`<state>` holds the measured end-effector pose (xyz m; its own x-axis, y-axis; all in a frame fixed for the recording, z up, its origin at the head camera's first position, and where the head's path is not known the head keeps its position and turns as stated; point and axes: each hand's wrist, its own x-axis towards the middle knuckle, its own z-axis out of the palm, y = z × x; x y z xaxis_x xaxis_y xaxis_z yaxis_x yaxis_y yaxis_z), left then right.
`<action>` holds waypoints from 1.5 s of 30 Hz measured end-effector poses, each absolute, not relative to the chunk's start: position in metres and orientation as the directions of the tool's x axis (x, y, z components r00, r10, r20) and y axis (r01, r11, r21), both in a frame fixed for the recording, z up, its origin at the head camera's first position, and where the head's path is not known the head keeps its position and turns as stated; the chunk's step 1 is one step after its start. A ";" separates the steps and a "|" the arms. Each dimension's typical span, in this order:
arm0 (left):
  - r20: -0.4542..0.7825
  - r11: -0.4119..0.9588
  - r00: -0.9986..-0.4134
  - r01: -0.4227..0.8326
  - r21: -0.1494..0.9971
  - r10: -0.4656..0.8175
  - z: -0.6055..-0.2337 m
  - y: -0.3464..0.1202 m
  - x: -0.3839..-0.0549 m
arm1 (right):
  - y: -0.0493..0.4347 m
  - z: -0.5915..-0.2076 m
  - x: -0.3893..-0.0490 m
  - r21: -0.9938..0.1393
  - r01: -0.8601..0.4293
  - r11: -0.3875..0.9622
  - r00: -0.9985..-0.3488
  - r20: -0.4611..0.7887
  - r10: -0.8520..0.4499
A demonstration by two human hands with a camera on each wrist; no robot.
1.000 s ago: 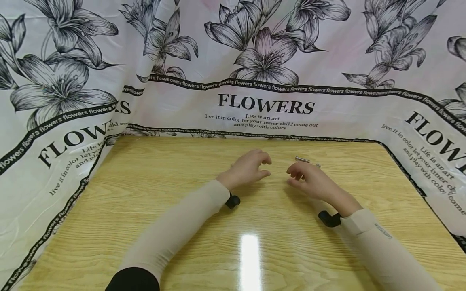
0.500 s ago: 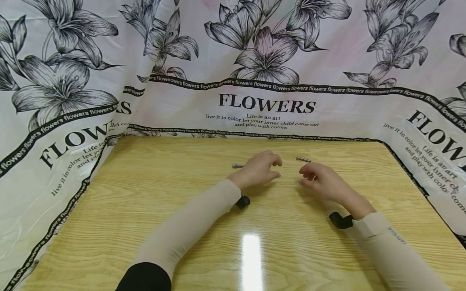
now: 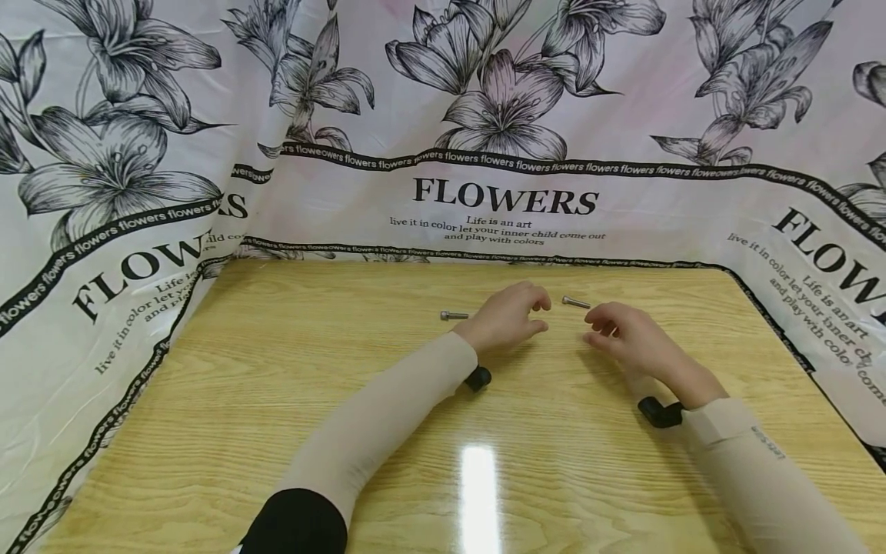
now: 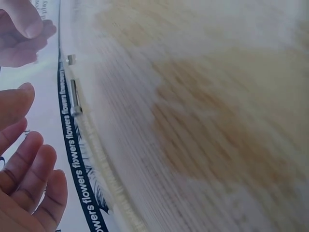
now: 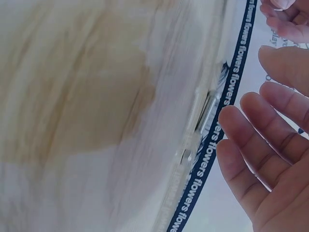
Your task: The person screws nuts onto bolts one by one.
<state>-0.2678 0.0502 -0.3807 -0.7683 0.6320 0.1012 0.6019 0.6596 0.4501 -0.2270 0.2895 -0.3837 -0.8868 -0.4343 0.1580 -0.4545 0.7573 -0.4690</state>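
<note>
My left hand (image 3: 508, 314) hovers over the table with fingers loosely bent and nothing in its grasp. Just behind its wrist lies a silver bolt (image 3: 453, 315), its head to the left and its far end hidden by the hand. A second silver bolt (image 3: 576, 302) lies farther back, between the two hands. My right hand (image 3: 630, 338) hangs in front of that bolt's right end, fingers relaxed and holding nothing. In the left wrist view a small metal nut (image 4: 71, 59) shows beyond the bolt (image 4: 75, 99); in the head view the right hand hides it.
The wood-grain table (image 3: 277, 431) carries a bright light reflection near its front. A white floral cloth (image 3: 505, 208) stands up around its back and sides. Black wrist cameras (image 3: 660, 413) hang below both wrists.
Both hands have moved to the right over the table. The left bolt has come into view behind the left wrist, while the nut at the right has become covered by the right hand.
</note>
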 end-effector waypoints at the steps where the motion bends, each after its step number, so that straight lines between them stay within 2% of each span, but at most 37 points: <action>1: 0.097 0.660 -0.770 0.598 0.454 0.631 -0.380 0.051 -0.269 | 0.290 -0.384 -0.228 -0.469 -0.452 0.759 -0.888 0.156 -0.432; 17: 0.060 0.671 -0.785 0.564 0.481 0.617 -0.382 0.075 -0.286 | 0.309 -0.384 -0.247 -0.452 -0.424 0.785 -0.904 0.167 -0.392; 27: 0.069 0.655 -0.792 0.547 0.521 0.607 -0.382 0.089 -0.291 | 0.320 -0.382 -0.259 -0.447 -0.360 0.819 -0.928 0.085 -0.362; 33: 0.029 0.666 -0.800 0.519 0.537 0.600 -0.383 0.096 -0.293 | 0.327 -0.384 -0.265 -0.439 -0.325 0.838 -0.938 0.035 -0.346; 45: 0.006 0.699 -0.827 0.480 0.530 0.563 -0.393 0.101 -0.303 | 0.329 -0.388 -0.273 -0.451 -0.306 0.838 -0.939 -0.003 -0.345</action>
